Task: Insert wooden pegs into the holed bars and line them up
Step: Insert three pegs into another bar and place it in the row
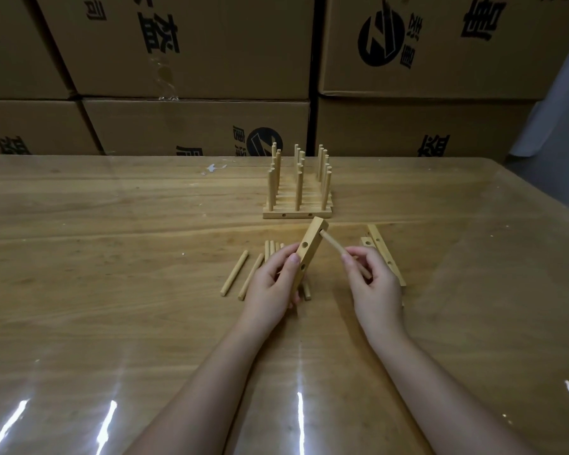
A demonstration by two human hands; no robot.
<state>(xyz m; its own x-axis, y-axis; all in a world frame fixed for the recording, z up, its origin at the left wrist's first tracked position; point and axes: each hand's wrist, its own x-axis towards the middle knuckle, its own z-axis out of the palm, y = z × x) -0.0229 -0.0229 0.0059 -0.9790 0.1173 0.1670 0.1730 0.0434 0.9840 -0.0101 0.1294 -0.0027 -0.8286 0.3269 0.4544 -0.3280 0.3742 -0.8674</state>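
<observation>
A holed bar (308,249) is gripped in the left hand (273,284) and held tilted above the counter (112,290). A peg (334,246) is pinched between the fingers of the right hand (373,284), with its tip set at the bar's top hole. Loose pegs (240,274) lie beside and under the left hand. Two more bars (383,249) lie behind the right hand. Finished bars with upright pegs (298,188) are lined up farther back, before stacked cardboard boxes (194,123).

You're in a storeroom or warehouse: printed cardboard cartons (191,47) stack high behind your plastic-covered wooden worktable (112,224).
</observation>
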